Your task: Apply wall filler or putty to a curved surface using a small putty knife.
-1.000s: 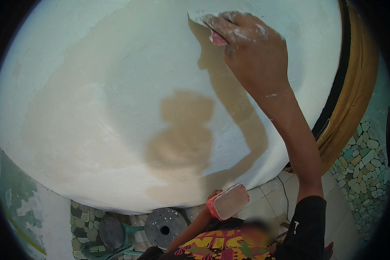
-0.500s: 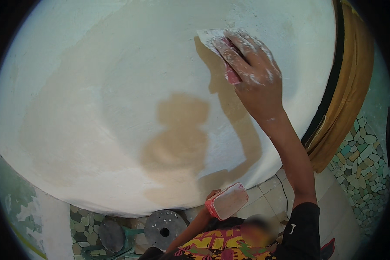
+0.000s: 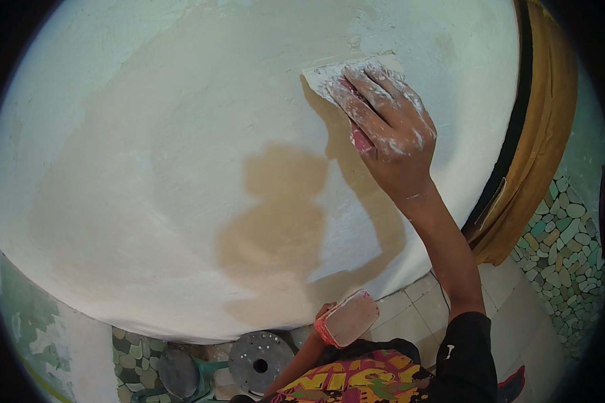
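Observation:
My right hand [image 3: 395, 131], smeared with white paste, is closed round a putty knife [image 3: 361, 139] with a reddish handle. Its wide blade, coated in white filler, lies against a large pale wall [image 3: 181, 201]. Low in the picture, close to my body, my left hand [image 3: 325, 310] grips a red rectangular tub [image 3: 353, 320] by its side. A pale layer shows inside the tub; part of the left hand's fingers is hidden behind it. The wall has rough filler marks just above the blade, and my shadow falls across its middle.
Brown boards or cloth with a black strip [image 3: 548, 134] edge the wall on the right. Pebble-patterned flooring [image 3: 561, 248] and beige tiles [image 3: 410, 322] lie below. A round grey stool top with holes [image 3: 245, 359] and a green-legged stool [image 3: 178, 373] stand at lower left.
My right hand has drawn the putty knife a little down the wall toward me. The tub in my left hand has shifted slightly left and down.

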